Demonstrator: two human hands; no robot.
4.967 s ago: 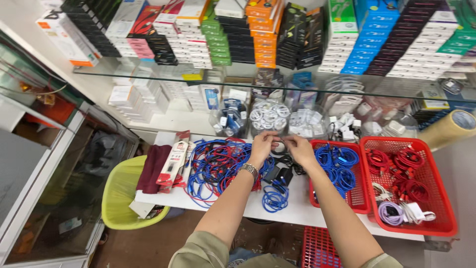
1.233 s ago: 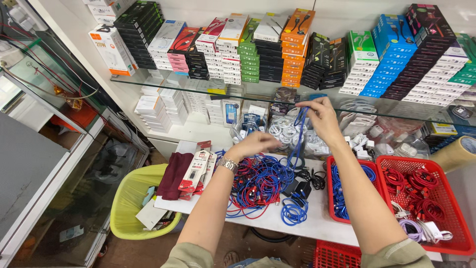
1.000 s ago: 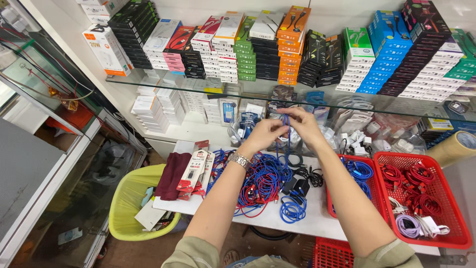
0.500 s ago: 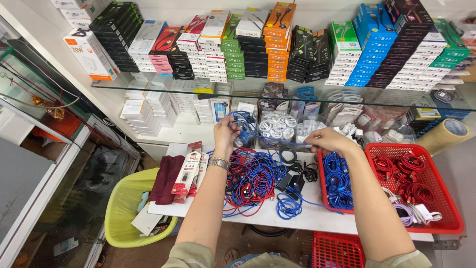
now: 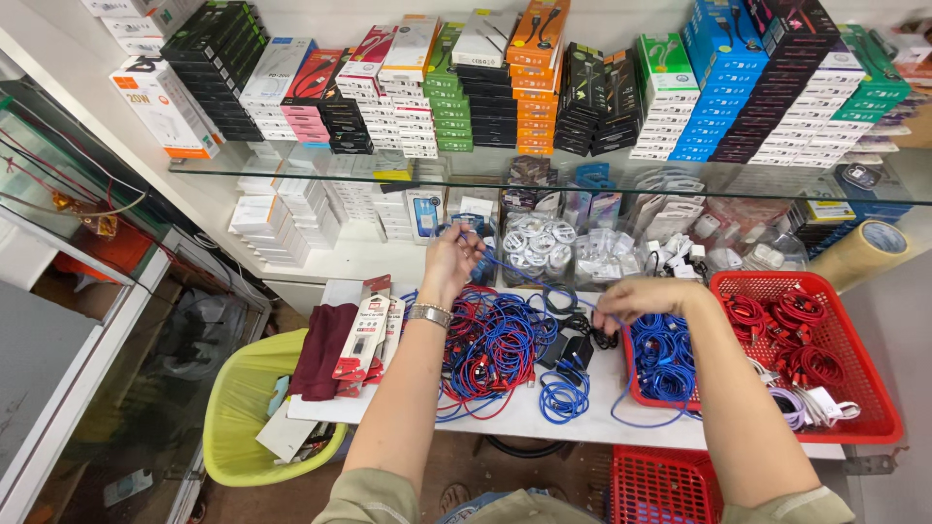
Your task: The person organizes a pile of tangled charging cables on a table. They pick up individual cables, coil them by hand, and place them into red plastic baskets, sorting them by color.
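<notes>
Starting nearest the camera, two bare forearms are seen reaching out over a white counter (image 5: 582,412), a metal watch (image 5: 428,313) worn on the left wrist. The right hand (image 5: 649,295) is held palm down just above the near corner of a red basket (image 5: 879,427), fingers curled together; a blue cable (image 5: 544,279) appears to be pinched in them, though the fingertips are hidden under the hand. From there the cable is stretched taut up and leftward to the left hand (image 5: 452,256), which is raised higher and farther back, fingers closed around a small blue coil (its exact shape is hard to make out against the clutter). Below the left hand a tangled heap of red and blue cables (image 5: 490,347) is spread on the counter. Beyond, bagged white cables (image 5: 536,247) are blurred behind a glass shelf (image 5: 320,170), and the topmost stacked boxes (image 5: 539,73) are cut off by the frame.
</notes>
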